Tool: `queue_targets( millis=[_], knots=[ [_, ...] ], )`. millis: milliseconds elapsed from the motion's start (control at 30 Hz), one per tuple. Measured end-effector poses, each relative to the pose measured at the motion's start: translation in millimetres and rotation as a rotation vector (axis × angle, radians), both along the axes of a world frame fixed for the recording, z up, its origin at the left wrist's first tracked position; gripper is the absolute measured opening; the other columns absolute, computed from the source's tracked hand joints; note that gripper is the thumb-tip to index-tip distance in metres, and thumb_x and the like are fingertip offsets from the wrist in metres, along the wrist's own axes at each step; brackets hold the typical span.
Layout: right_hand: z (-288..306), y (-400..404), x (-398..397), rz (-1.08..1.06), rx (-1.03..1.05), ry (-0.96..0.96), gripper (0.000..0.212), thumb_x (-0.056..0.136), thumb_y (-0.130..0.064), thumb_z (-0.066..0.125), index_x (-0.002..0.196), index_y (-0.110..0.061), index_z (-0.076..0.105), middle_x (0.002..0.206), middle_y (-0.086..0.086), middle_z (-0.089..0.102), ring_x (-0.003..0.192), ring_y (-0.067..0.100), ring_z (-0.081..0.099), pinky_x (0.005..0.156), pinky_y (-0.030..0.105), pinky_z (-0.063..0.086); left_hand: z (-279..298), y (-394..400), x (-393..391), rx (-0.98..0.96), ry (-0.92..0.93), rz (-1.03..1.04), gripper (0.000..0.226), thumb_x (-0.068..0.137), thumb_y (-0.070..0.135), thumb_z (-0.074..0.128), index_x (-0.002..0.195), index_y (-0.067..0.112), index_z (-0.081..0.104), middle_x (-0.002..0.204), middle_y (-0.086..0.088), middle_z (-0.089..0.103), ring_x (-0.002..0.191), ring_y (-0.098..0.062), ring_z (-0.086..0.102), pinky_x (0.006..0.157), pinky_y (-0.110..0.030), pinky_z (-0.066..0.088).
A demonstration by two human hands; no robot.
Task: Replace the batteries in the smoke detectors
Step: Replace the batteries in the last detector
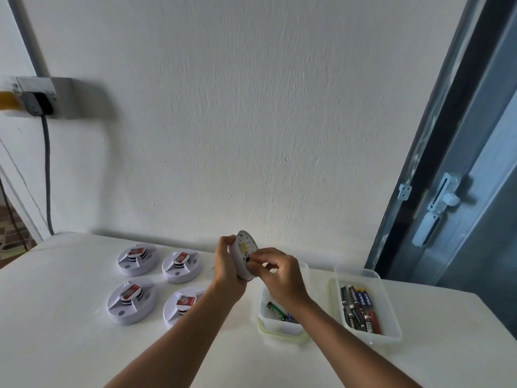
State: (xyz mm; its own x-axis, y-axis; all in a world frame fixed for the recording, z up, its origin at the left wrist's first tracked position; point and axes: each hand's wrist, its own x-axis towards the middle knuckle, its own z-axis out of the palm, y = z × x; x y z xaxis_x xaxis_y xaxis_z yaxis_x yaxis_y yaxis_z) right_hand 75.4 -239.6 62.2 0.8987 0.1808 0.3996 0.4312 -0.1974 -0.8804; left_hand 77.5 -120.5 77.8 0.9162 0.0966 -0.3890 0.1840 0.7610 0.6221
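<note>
A person stands at a white surface [70, 345] set against a plain wall, both bare arms reaching forward. The left hand [228, 268] grips a round white smoke detector [246, 253] by its edge and holds it raised above the surface, tilted so its open back faces the person. This likely steadies the unit and exposes the battery slot. The right hand [277, 271] has its fingertips pinched at the lower edge of the detector's back, apparently working at a battery or its clip. Whether a battery is between those fingers cannot be told.

Directly below the held detector and under the right wrist sits a clear plastic box [279, 329] holding a few loose batteries, one of them green [275, 310]. Its position suggests it catches the used ones. To the right of that box lies a second clear box [369, 306] with many dark batteries laid side by side, probably the fresh supply.

To the left of the held detector, four more smoke detectors [137, 259] rest face up on the surface in two rows, apparently waiting their turn.
</note>
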Motion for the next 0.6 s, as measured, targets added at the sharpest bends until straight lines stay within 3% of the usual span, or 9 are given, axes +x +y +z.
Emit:
queue_targets(
  millis=[67, 167, 233, 300, 400, 533, 600],
  knots=[
    [9.0, 0.3, -0.7, 0.000, 0.074, 0.205, 0.024, 0.074, -0.013, 0.081, 0.097, -0.015, 0.074, 0.103, 0.001, 0.067, 0.092, 0.011, 0.063, 0.067, 0.013, 0.047, 1.0, -1.7, 0.2, -0.022, -0.031, -0.029, 0.048, 0.088, 0.039, 0.048, 0.118, 0.003, 0.058, 0.103, -0.020, 0.061, 0.096, -0.033, 0.060, 0.086, -0.046, 0.051],
    [15.1, -1.2, 4.3, 0.018, 0.258, 0.647, 0.086, 0.051, -0.032, 0.091, 0.126, -0.026, 0.050, 0.118, 0.002, 0.061, 0.103, 0.017, 0.059, 0.071, 0.023, 0.046, 8.3, -7.5, -2.9, -0.052, -0.029, -0.066, 0.044, 0.089, 0.038, 0.045, 0.115, 0.005, 0.061, 0.108, -0.021, 0.060, 0.102, -0.037, 0.057, 0.092, -0.052, 0.047],
    [15.6, -3.6, 7.0, 0.048, 0.300, 0.803, 0.106, 0.041, -0.039, 0.090, 0.134, -0.030, 0.039, 0.119, 0.002, 0.062, 0.108, 0.019, 0.058, 0.079, 0.033, 0.046, 10.5, -9.3, -6.1, -0.065, -0.029, -0.101, 0.044, 0.089, 0.039, 0.044, 0.110, 0.005, 0.063, 0.110, -0.023, 0.060, 0.104, -0.038, 0.056, 0.087, -0.054, 0.048],
    [18.7, -4.8, 5.9, 0.061, 0.211, 0.771, 0.097, 0.050, -0.039, 0.090, 0.133, -0.030, 0.041, 0.114, 0.000, 0.065, 0.101, 0.016, 0.062, 0.077, 0.034, 0.050, 10.9, -6.7, -9.7, -0.068, -0.044, -0.142, 0.045, 0.089, 0.040, 0.042, 0.106, 0.005, 0.065, 0.110, -0.024, 0.062, 0.105, -0.040, 0.057, 0.086, -0.055, 0.047],
    [26.6, -4.9, -1.8, 0.097, 0.183, 0.570, 0.071, 0.067, -0.027, 0.088, 0.127, -0.025, 0.050, 0.105, 0.000, 0.069, 0.087, 0.009, 0.068, 0.063, 0.023, 0.053, 11.6, 0.3, -12.8, -0.061, -0.102, -0.241, 0.051, 0.088, 0.042, 0.039, 0.098, 0.005, 0.073, 0.103, -0.023, 0.068, 0.103, -0.040, 0.058, 0.087, -0.054, 0.046],
    [37.8, -17.8, -8.4, 0.157, 0.398, 0.505, 0.055, 0.081, -0.036, 0.071, 0.132, -0.028, 0.050, 0.115, 0.006, 0.068, 0.104, 0.022, 0.067, 0.075, 0.032, 0.055, 26.7, 4.2, -14.4, -0.017, -0.182, -0.368, 0.056, 0.087, 0.045, 0.035, 0.097, 0.010, 0.078, 0.106, -0.022, 0.070, 0.101, -0.039, 0.061, 0.088, -0.052, 0.048],
    [43.8, -23.0, -10.5, 0.210, 0.436, 0.512, 0.042, 0.089, -0.023, 0.063, 0.130, -0.029, 0.053, 0.118, 0.009, 0.066, 0.108, 0.028, 0.065, 0.074, 0.037, 0.055, 32.5, 9.0, -14.2, 0.005, -0.212, -0.392, 0.057, 0.087, 0.046, 0.033, 0.102, 0.013, 0.077, 0.108, -0.020, 0.070, 0.099, -0.038, 0.062, 0.088, -0.050, 0.047]
  ],
)
